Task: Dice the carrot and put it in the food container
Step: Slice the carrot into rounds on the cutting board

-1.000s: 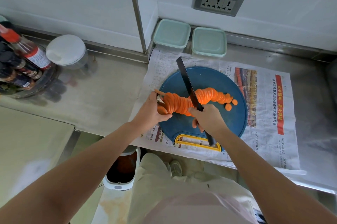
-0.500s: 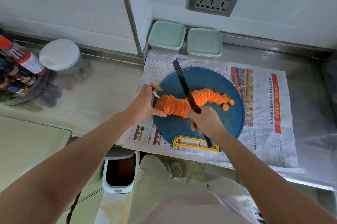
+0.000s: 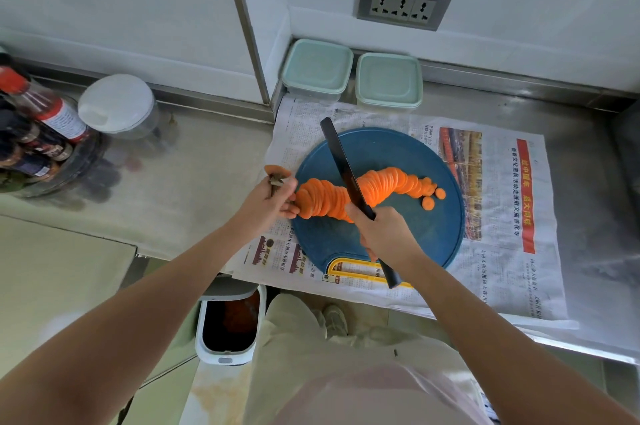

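Note:
A row of thin orange carrot slices [image 3: 381, 185] lies fanned across the round blue cutting board [image 3: 398, 147]. My right hand [image 3: 384, 234] grips the handle of a black knife [image 3: 337, 151], whose blade lies across the middle of the row. My left hand [image 3: 266, 204] is at the row's left end and pinches the carrot's stem end [image 3: 277, 173], held just off the board's edge. Two lidded pale green food containers [image 3: 317, 68] [image 3: 389, 80] stand side by side against the wall behind the board.
A newspaper [image 3: 502, 251] covers the steel counter under the board. At the left are a white-lidded jar [image 3: 116, 102] and a tray of sauce bottles [image 3: 34, 133]. An open white bin [image 3: 228, 327] stands on the floor below the counter edge. A wall socket [image 3: 403, 3] is above.
My left hand has drawn the stem end away from the slices, out to the board's left edge. The knife stays across the row.

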### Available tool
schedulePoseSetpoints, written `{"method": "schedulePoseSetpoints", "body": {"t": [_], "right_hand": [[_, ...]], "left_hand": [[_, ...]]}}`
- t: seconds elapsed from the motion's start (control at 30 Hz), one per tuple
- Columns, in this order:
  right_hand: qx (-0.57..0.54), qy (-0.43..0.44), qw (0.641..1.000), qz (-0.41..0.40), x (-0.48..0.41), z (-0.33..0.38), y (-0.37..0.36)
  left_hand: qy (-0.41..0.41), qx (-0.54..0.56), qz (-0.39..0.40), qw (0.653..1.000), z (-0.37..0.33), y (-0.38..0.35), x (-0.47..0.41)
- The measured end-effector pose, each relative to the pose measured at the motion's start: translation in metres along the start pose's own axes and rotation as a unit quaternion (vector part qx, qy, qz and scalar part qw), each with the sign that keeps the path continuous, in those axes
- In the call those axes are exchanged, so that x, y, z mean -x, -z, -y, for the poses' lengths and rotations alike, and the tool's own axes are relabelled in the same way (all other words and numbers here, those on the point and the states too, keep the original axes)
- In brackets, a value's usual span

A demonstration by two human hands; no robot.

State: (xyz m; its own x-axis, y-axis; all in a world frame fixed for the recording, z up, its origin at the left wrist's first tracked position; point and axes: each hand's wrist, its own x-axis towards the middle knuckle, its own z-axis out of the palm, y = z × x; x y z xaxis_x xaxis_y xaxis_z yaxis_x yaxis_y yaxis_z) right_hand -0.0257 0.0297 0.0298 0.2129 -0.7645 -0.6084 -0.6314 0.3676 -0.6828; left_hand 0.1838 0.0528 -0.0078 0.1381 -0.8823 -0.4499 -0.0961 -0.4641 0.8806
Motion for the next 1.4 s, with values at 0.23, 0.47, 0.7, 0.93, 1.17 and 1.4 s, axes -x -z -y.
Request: {"method": "schedulePoseSetpoints", "body": {"t": [0.23,0.47,0.7,0.93,1.17,1.4], "right_hand": [[-0.149,-0.096,0.976,0.125,0.022,0.009,-0.034],[-0.167,-0.155,0.961,0.156,0.015,0.004,-0.058],[-0.152,-0.181,0.962,0.138,0.010,-0.004,-0.054],[-0.147,-0.185,0.964,0.120,0.007,-0.010,-0.047],[-0.100,-0.158,0.972,0.145,0.005,-0.013,-0.035],[-0.079,-0.125,0.982,0.120,-0.001,-0.013,-0.033]], "left_hand": [[0.041,0.101,-0.067,0.992,0.005,0.017,0.017],[0.040,-0.021,-0.007,0.999,0.017,0.018,0.029],[0.064,-0.121,0.047,0.989,0.014,-0.001,0.029],[0.051,-0.130,0.077,0.987,0.013,-0.003,0.023],[0.059,-0.146,0.087,0.984,0.014,-0.008,0.015],[0.071,-0.141,0.117,0.980,0.019,0.000,0.010]]}}
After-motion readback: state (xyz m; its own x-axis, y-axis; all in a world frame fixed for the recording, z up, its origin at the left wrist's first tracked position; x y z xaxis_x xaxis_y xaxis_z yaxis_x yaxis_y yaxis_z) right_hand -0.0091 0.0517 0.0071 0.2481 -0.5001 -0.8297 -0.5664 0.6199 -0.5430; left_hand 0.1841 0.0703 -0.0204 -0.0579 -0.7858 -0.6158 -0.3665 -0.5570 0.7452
